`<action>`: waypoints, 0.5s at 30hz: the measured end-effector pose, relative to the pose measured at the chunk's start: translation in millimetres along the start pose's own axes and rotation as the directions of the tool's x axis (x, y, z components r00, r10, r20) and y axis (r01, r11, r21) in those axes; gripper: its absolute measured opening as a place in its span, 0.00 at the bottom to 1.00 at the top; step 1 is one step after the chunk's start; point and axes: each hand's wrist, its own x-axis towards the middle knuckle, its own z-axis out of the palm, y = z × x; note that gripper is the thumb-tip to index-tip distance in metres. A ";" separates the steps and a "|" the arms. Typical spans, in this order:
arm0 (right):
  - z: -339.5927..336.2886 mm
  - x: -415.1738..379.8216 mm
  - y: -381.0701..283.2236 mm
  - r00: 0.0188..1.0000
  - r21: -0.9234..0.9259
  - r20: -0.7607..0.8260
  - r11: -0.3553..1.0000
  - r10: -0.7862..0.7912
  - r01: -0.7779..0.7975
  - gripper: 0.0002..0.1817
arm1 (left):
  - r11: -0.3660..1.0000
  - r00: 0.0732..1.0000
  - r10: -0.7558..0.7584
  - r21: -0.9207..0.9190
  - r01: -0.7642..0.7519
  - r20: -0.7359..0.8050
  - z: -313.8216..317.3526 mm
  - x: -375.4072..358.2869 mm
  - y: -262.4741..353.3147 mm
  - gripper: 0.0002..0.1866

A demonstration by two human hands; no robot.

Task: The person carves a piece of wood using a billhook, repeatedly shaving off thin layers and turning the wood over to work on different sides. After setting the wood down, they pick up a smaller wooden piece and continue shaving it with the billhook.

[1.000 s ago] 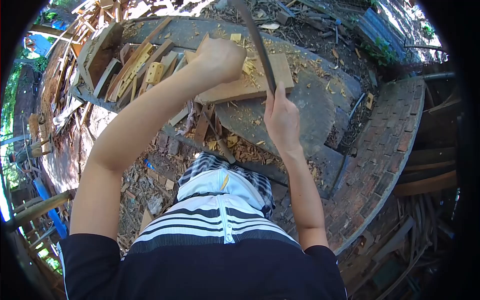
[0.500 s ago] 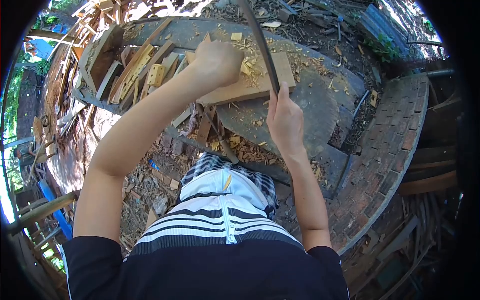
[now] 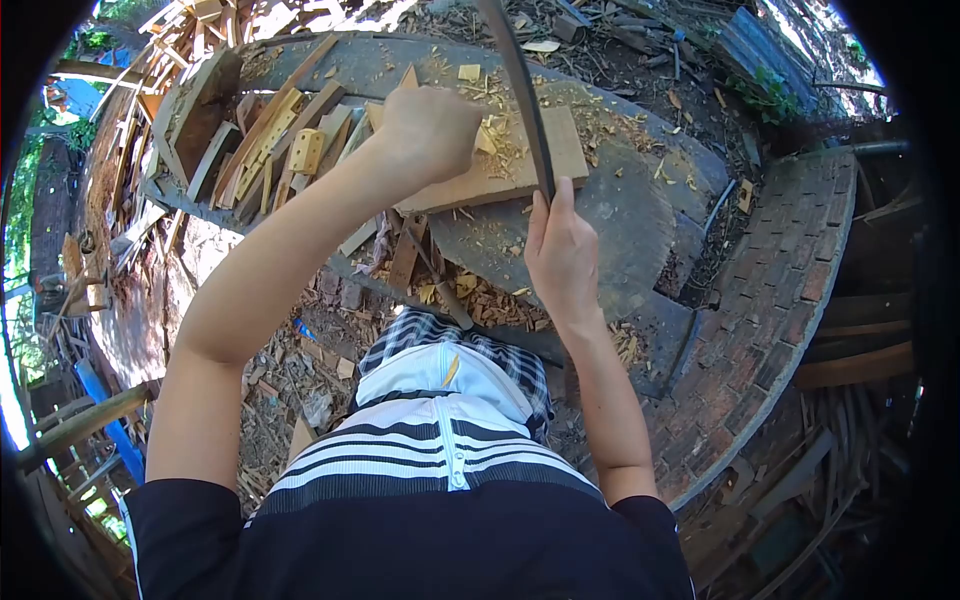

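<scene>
My right hand [image 3: 563, 245] is closed round the lower end of a long, dark, narrow strip [image 3: 522, 85], thumb and forefinger along it. The strip slants up and leftward, slightly bowed, out of the top of the view. It crosses in front of a thick pale wooden board [image 3: 555, 150] lying on a worn grey bench [image 3: 620, 235]. Over the board's left end, my left hand [image 3: 428, 130] makes a fist with its back to me, and I cannot tell what is inside it. Yellow wood shavings [image 3: 505, 140] lie on the board beside this fist.
Wood offcuts, including a yellow block with holes [image 3: 306, 151], crowd the bench's left side. A tool with a wooden handle [image 3: 456, 306] lies at its near edge above heaped chips. A low brick wall [image 3: 760, 310] curves along the right. Scrap wood [image 3: 140, 180] piles up at the left.
My right hand has shifted slightly left and down with the lower end of the strip. My left fist has moved a little to the left. The board lies much as before.
</scene>
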 end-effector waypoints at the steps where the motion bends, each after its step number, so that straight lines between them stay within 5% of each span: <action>1: 18.4 -6.7 17.3 0.991 -0.137 0.114 0.989 0.075 -0.059 0.13 | 1.000 1.000 -0.008 -0.002 0.008 -0.001 1.8 -0.2 -0.7 0.15; 3: 39.0 -9.7 36.1 0.925 -0.412 0.280 0.903 0.255 -0.124 0.15 | 1.000 1.000 -0.008 -0.012 0.008 0.013 2.8 0.1 -1.8 0.16; 11: -12.4 10.4 0.3 0.972 -0.139 0.224 0.989 0.075 -0.044 0.15 | 1.000 0.999 -0.029 -0.006 0.029 0.026 11.3 -7.4 -6.6 0.17; 13: -20.4 16.2 -17.8 1.000 -0.058 -0.004 0.998 -0.020 0.020 0.09 | 0.999 0.999 -0.050 -0.007 0.050 0.017 13.0 -6.1 -6.6 0.17; 15: 1.7 9.6 2.5 0.998 -0.055 -0.010 0.997 -0.054 0.053 0.13 | 0.998 0.999 -0.022 -0.056 0.020 -0.026 12.5 -7.9 -7.6 0.17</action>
